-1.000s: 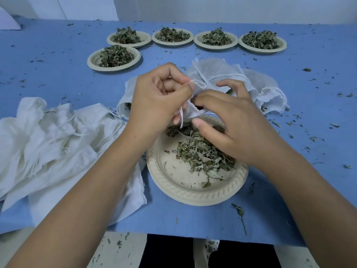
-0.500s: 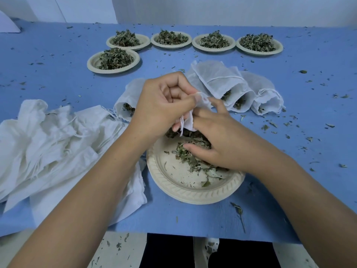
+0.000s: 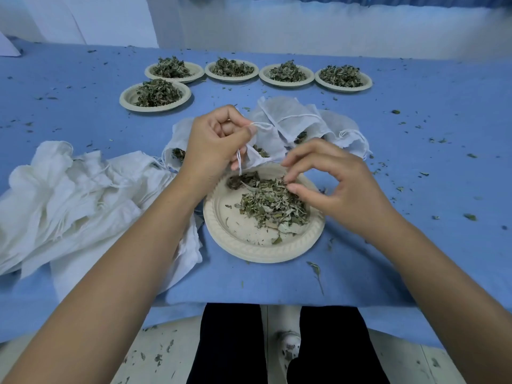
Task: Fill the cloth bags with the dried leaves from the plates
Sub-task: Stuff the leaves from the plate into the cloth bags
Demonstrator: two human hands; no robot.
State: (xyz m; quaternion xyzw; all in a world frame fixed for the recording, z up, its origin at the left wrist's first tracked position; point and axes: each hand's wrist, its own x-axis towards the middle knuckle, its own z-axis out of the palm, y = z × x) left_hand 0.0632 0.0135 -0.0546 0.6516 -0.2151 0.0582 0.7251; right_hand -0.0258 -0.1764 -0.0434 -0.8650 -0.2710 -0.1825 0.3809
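Dried leaves point(image 3: 271, 203) lie heaped on the right half of the paper plate point(image 3: 235, 242) at the centre of the frame, its left half nearly bare. Just above the plate's upper rim, the left hand point(image 3: 216, 145) pinches the rim and drawstring point(image 3: 239, 163) of a small cloth bag point(image 3: 263, 157) between thumb and curled fingers, probably to keep the mouth open and close to the heap so that little spills. The right hand point(image 3: 343, 187) hovers over the leaves with its fingers curved like a claw. Whether its fingertips point(image 3: 289, 187) have a pinch of leaves I cannot tell.

Behind, at upper centre, filled bags point(image 3: 288, 117) lie with their mouths towards the plate. Empty ones are piled point(image 3: 69, 189) at the left. Five heaped plates point(image 3: 155, 108) wait at the top. How full the held bag is cannot be made out, as the left hand hides much of it.
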